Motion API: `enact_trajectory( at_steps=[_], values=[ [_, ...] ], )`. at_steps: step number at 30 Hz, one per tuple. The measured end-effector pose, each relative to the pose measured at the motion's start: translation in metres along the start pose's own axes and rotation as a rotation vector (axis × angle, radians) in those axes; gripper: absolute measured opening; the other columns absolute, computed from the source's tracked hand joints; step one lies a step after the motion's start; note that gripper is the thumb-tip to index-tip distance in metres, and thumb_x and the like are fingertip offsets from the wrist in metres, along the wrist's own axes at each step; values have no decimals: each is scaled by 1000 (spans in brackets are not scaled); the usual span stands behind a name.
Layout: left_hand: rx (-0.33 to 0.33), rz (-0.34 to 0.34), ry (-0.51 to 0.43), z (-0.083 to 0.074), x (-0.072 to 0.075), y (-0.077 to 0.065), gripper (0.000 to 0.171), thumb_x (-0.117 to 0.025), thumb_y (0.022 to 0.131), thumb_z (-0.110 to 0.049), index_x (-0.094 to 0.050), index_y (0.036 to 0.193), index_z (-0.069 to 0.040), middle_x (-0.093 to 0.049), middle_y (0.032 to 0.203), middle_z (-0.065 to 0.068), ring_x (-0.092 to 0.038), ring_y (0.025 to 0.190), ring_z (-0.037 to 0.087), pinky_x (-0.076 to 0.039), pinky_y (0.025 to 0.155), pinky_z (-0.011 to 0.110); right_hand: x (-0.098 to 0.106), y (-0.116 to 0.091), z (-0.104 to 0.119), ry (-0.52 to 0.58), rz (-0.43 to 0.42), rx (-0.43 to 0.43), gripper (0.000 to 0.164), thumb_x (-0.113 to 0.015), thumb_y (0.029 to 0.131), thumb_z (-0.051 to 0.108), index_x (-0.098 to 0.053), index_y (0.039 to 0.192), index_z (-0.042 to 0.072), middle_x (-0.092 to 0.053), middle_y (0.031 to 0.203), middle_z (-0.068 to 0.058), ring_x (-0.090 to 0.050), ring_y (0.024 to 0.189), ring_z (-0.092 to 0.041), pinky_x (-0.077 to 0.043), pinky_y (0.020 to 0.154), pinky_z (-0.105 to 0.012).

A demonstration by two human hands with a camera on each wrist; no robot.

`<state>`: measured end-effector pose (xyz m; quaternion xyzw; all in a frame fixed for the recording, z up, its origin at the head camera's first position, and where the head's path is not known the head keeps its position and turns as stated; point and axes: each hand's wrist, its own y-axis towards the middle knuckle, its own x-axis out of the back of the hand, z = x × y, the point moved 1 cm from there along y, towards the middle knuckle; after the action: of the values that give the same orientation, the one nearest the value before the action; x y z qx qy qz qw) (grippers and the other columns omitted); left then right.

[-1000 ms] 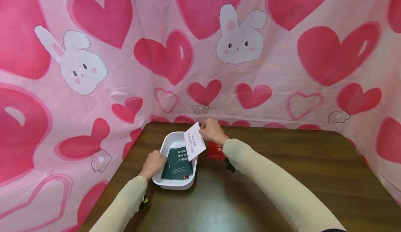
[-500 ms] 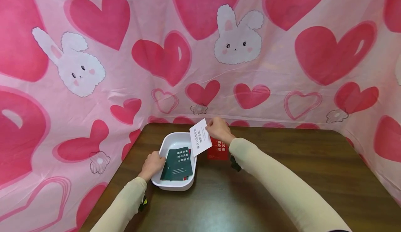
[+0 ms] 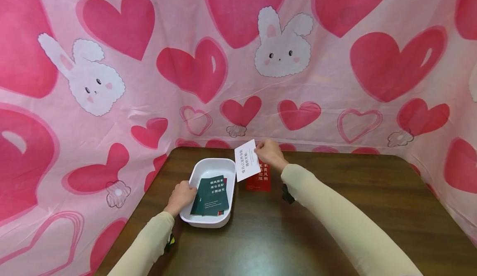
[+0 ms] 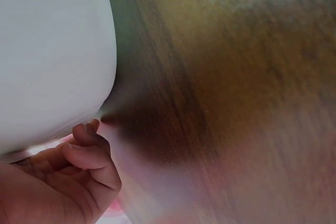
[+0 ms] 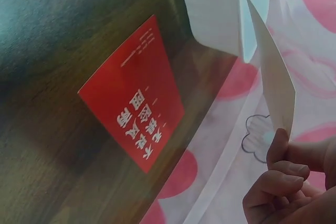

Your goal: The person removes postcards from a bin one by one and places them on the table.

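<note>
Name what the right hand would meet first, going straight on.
Beyond the white card it pinches, the right hand would likely meet the white tray, or pass above; height is unclear.

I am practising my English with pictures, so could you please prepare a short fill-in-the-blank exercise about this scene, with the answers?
1. The raised card pinched by the right hand is ____ with dark print.
2. In the head view, the left hand holds the tray at its ____ side.
3. In that view, the red card lies to the ____ of the tray.
4. The uppermost card inside the tray is dark ____.

Answers: white; left; right; green.
</note>
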<state>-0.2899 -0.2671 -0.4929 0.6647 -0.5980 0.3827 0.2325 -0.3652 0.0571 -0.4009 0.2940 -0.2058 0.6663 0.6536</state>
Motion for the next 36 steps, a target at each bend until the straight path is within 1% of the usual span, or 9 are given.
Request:
enact_trajectory(
  at_steps=[3,8,12,16,18,24,29,36],
  values=[
    [-1,1,-7,0,0,0,36,-60,102,-13,-63,126,15,-71,102,23,-67,80,29,-61,82,55,3,0,-5,-4,-16,-13,19,-67,98,12,-80,98,-2,-75,97,-15,-63,80,-26,-49,62,-32],
    [3,6,-13,2,0,1,37,-60,102,-13,-62,127,15,-71,101,22,-67,80,29,-61,82,54,6,-2,-13,-13,-32,-30,19,-67,98,12,-81,99,-2,-75,97,-15,-63,83,-27,-51,68,-35],
    [8,12,-17,2,1,1,38,-60,102,-14,-62,127,15,-70,101,22,-67,79,29,-61,82,54,10,-5,-18,-10,-41,-39,20,-66,98,12,-80,99,-3,-76,97,-16,-63,82,-28,-52,67,-35],
    [10,13,-15,2,1,2,38,-60,102,-14,-62,127,15,-71,102,22,-67,80,29,-61,83,55,12,-6,-29,-25,-49,-57,21,-66,99,14,-80,99,-2,-76,97,-15,-62,84,-29,-52,70,-38],
    [9,14,-16,2,1,2,38,-61,102,-13,-62,127,15,-71,102,22,-68,80,29,-61,83,55,12,-6,-36,-28,-55,-66,23,-66,98,15,-80,102,-3,-76,100,-16,-63,86,-32,-53,72,-41],
    [5,9,-12,1,2,1,37,-60,102,-13,-62,127,15,-71,103,23,-68,81,30,-60,85,57,12,-7,-53,-15,-82,-98,24,-67,97,14,-80,100,-5,-77,101,-19,-66,89,-35,-56,76,-46],
    [12,-1,-10,0,1,0,37,-61,102,-14,-62,127,14,-71,105,24,-68,82,31,-59,86,58,12,-10,-63,2,-73,-137,24,-67,97,14,-79,102,-6,-76,103,-20,-67,91,-36,-58,80,-48],
    [9,-4,-3,2,-1,0,37,-61,102,-13,-62,126,14,-71,103,23,-68,81,30,-60,84,57,12,-14,-76,14,-68,-155,23,-67,98,14,-78,101,-7,-76,101,-20,-65,93,-36,-56,85,-50]
  ],
)
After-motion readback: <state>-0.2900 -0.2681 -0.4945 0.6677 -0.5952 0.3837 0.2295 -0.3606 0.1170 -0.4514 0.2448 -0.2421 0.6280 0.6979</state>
